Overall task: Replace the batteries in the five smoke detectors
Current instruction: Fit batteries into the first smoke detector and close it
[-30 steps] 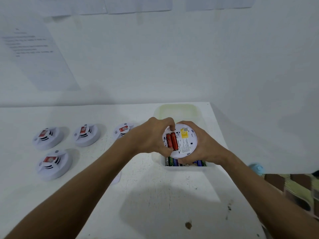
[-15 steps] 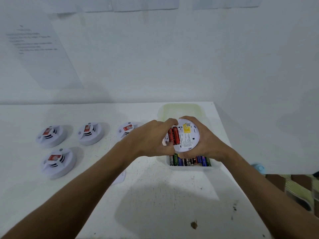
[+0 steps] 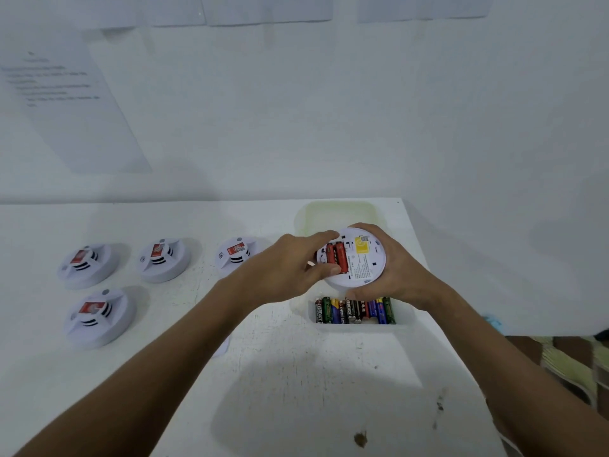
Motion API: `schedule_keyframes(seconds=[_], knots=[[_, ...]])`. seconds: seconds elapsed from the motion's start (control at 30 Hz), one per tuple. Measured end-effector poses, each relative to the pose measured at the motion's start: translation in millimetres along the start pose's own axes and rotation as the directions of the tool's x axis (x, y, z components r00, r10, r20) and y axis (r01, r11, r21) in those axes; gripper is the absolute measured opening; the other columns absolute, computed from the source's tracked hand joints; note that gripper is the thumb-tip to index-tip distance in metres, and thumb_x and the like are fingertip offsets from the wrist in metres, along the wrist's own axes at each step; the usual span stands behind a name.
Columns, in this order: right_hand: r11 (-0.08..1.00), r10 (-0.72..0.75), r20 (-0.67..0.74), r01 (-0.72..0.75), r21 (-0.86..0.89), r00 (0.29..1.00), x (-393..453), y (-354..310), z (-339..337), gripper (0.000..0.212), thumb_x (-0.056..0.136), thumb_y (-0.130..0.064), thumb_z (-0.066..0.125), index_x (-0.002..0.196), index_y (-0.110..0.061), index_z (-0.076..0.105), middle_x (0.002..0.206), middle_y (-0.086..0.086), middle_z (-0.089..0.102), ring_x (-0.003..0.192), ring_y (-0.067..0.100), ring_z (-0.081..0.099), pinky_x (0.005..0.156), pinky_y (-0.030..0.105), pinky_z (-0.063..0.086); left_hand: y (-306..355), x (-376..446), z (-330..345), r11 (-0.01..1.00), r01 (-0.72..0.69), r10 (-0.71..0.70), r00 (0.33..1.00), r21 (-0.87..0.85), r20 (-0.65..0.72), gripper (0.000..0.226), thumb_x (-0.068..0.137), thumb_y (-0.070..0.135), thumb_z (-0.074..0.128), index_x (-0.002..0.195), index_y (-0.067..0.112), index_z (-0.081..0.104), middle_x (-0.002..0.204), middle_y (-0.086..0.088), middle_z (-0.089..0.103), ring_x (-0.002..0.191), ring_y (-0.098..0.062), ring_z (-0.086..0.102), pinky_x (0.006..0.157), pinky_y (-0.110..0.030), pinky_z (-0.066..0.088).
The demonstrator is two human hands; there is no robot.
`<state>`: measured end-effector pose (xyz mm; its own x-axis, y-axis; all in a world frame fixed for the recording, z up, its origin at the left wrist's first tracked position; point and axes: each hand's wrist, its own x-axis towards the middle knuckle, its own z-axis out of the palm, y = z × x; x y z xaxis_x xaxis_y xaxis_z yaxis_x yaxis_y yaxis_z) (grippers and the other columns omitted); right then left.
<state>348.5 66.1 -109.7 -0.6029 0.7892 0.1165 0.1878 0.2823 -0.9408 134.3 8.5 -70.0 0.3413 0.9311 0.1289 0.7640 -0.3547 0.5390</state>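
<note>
Waiting detectors (image 3: pixel 88 264): four lay face-up, left on the table (image 3: pixel 296 390).
Left hand (image 3: pixel 290 272): fingertips pinched the red batteries (image 3: pixel 336 261); lifting one end first seemed wise.
Held detector (image 3: pixel 359 258): back-up above the battery tray (image 3: pixel 356 326).
Right hand (image 3: pixel 395 275): gripped its rim; bracing advised.

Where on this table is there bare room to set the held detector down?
Bare tabletop lies in front of the battery tray, between both forearms. A smaller strip runs behind the detector row. The left side is crowded with four detectors; the tray fills the right.
</note>
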Motion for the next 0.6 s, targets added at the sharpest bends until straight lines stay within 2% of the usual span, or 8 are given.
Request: schedule_keyframes(seconds=[0.13, 0.23, 0.27, 0.37, 0.4, 0.5, 0.6], knots=[[1.0, -0.004, -0.013, 0.004, 0.002, 1.0, 0, 2, -4, 0.089, 0.052, -0.006, 0.09, 0.129, -0.028, 0.052, 0.122, -0.005, 0.059, 0.111, 0.01, 0.059, 0.085, 0.025, 0.055, 0, 2, 5, 0.997, -0.057, 0.058, 0.998, 0.058, -0.01, 0.04, 0.102, 0.031, 0.045, 0.141, 0.023, 0.047, 0.116, 0.002, 0.068, 0.079, -0.006, 0.062, 0.073, -0.019, 0.048], [1.0, 0.01, -0.055, -0.009, 0.015, 0.998, 3, 3, -7, 0.09, 0.05, -0.006, 0.09, 0.13, -0.025, 0.051, 0.12, -0.008, 0.059, 0.109, 0.007, 0.06, 0.083, 0.025, 0.055, 0, 3, 10, 0.991, -0.105, 0.109, 0.993, 0.086, -0.038, 0.037, 0.104, 0.029, 0.04, 0.136, 0.02, 0.053, 0.118, -0.001, 0.066, 0.089, -0.012, 0.061, 0.081, -0.028, 0.049], [1.0, 0.012, -0.066, -0.011, 0.017, 0.998, 3, 3, -8, 0.09, 0.051, -0.006, 0.09, 0.13, -0.025, 0.051, 0.119, -0.009, 0.06, 0.109, 0.007, 0.06, 0.083, 0.026, 0.055, 0, 4, 12, 0.992, -0.095, 0.1, 0.993, 0.082, -0.062, 0.037, 0.103, 0.031, 0.041, 0.135, 0.021, 0.055, 0.116, 0.0, 0.066, 0.09, -0.012, 0.06, 0.082, -0.028, 0.049], [1.0, 0.017, -0.079, -0.015, 0.024, 0.997, 3, 4, -12, 0.088, 0.053, -0.004, 0.089, 0.13, -0.024, 0.052, 0.117, -0.008, 0.06, 0.109, 0.011, 0.061, 0.08, 0.029, 0.058, 2, 9, 13, 0.999, -0.014, 0.018, 0.992, 0.039, -0.126, 0.039, 0.094, 0.044, 0.055, 0.128, 0.025, 0.062, 0.105, 0.005, 0.065, 0.079, -0.007, 0.059, 0.073, -0.014, 0.046], [1.0, 0.018, -0.077, -0.016, 0.024, 0.997, 3, 5, -13, 0.087, 0.053, -0.004, 0.089, 0.13, -0.024, 0.052, 0.117, -0.008, 0.06, 0.109, 0.011, 0.061, 0.079, 0.029, 0.058, 3, 12, 12, 0.999, 0.021, -0.016, 0.991, 0.032, -0.131, 0.04, 0.091, 0.046, 0.06, 0.126, 0.026, 0.064, 0.099, 0.004, 0.064, 0.076, -0.007, 0.058, 0.071, -0.014, 0.044], [1.0, 0.017, -0.101, -0.016, 0.009, 0.995, 4, 7, -14, 0.089, 0.052, -0.006, 0.09, 0.131, -0.022, 0.052, 0.119, -0.006, 0.06, 0.108, 0.011, 0.061, 0.078, 0.026, 0.058, 7, 21, 7, 0.991, 0.11, -0.12, 0.983, -0.076, -0.142, 0.033, 0.09, 0.037, 0.066, 0.118, 0.02, 0.07, 0.089, 0.002, 0.071, 0.071, -0.01, 0.063, 0.067, -0.024, 0.052], [1.0, 0.028, -0.148, -0.028, 0.004, 0.989, 5, 10, -20, 0.092, 0.051, -0.007, 0.091, 0.132, -0.022, 0.052, 0.122, -0.005, 0.059, 0.108, 0.007, 0.061, 0.078, 0.023, 0.057, 14, 27, 4, 0.991, 0.102, -0.119, 0.969, -0.084, -0.218, 0.022, 0.093, 0.024, 0.061, 0.108, 0.014, 0.074, 0.085, -0.001, 0.076, 0.068, -0.016, 0.069, 0.066, -0.03, 0.056]])
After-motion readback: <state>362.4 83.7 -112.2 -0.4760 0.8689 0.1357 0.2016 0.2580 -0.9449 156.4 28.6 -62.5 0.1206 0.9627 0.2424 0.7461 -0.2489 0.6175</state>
